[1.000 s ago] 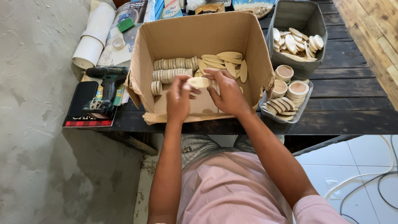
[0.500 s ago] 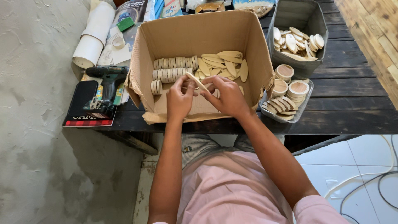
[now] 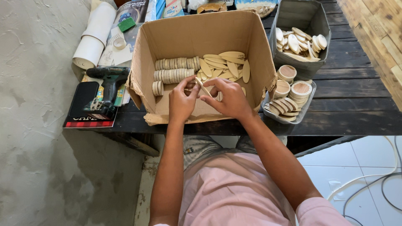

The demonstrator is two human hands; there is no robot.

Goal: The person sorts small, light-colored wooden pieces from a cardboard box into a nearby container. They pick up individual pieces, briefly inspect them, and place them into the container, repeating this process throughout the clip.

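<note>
In the head view, your left hand (image 3: 181, 102) and your right hand (image 3: 229, 99) meet inside the cardboard box (image 3: 207, 31), and both pinch one thin wooden oval piece (image 3: 204, 88) between the fingertips, tilted on its edge above the box floor.

Judging by the box, part of the work is done: at its far left two neat rows of stacked pieces (image 3: 176, 69) stand on edge, with one short stack at the left wall. To their right a loose pile of ovals (image 3: 226, 67) is not yet in order, so much seems to be left.

On the counter (image 3: 356, 113), the grey bin (image 3: 307, 21) at the far right holds more loose ovals. Near it, a clear tray (image 3: 289, 106) holds round wooden discs and some small tubs.
</note>
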